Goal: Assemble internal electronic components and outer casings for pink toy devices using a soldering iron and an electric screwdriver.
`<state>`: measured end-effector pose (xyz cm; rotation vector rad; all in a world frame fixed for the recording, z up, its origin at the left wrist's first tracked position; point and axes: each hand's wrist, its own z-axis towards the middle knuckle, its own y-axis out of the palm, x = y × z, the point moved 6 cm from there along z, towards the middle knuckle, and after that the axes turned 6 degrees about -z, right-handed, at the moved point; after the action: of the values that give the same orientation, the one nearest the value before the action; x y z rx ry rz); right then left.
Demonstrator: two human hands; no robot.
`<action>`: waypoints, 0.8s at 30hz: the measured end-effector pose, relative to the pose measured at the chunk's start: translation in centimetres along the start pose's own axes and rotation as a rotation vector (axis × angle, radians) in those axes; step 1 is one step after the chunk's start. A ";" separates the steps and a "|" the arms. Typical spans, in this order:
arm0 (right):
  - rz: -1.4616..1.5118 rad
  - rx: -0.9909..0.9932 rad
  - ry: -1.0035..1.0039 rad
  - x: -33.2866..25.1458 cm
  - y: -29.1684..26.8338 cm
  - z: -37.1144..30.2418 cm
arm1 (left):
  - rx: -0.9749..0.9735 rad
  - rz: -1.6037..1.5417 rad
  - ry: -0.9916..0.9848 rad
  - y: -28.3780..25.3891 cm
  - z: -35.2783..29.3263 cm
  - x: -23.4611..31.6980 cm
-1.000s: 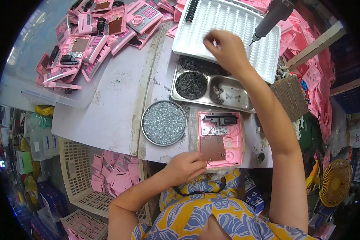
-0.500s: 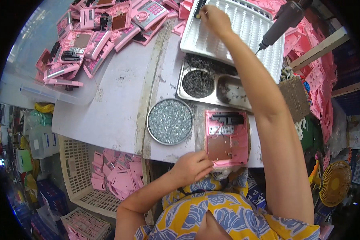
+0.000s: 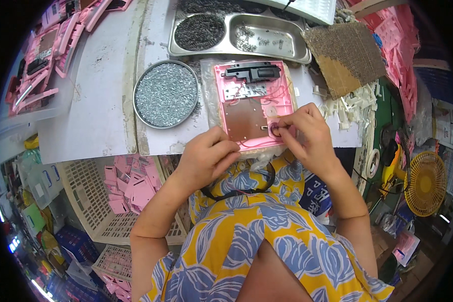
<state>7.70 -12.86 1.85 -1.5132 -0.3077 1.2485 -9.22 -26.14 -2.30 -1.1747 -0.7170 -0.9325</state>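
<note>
Right hand (image 3: 312, 136) — thumb and fingertips pinching a small round part (image 3: 275, 130) in the near right corner of an open pink casing (image 3: 287, 100). Left hand (image 3: 209, 151): fingers bent and held close together, tips at the casing's near left corner; cannot tell whether they grip its edge. Casing lies open side up at the near edge of the table (image 3: 100, 75), clear plastic wrap beneath. Inside: brown board (image 3: 244, 121) toward the near left, black module (image 3: 259, 73) along the far edge, thin wires to the right.

Left of casing, round dish (image 3: 135, 95) full of silvery pieces (image 3: 166, 95). Beyond, a metal tray (image 3: 292, 38): dark small parts (image 3: 200, 31) heaped in its round compartment, a few scattered in the next. To the right, brown mat (image 3: 345, 60) and loose white pieces (image 3: 350, 108). More pink casings (image 3: 50, 45) — piled toward the table's far left corner. Below the near edge, a beige crate (image 3: 78, 196) of pink parts (image 3: 136, 183).
</note>
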 end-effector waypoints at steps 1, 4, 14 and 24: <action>-0.057 0.065 -0.015 0.2 0.2 -0.5 | 0.004 0.005 0.000 0.0 0.1 0.0; -0.156 0.156 -0.111 -0.9 0.3 -0.5 | -0.004 0.044 -0.020 0.0 0.0 0.0; 0.167 0.259 -0.161 2.6 1.4 -1.4 | 0.006 0.047 -0.071 0.2 0.3 0.2; -0.024 0.216 -0.195 1.9 1.0 -1.3 | -0.044 0.067 -0.069 0.3 0.7 0.2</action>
<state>9.17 -12.53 -0.20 -1.2039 -0.3067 1.3669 -8.90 -25.52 -2.07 -1.2677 -0.7113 -0.8588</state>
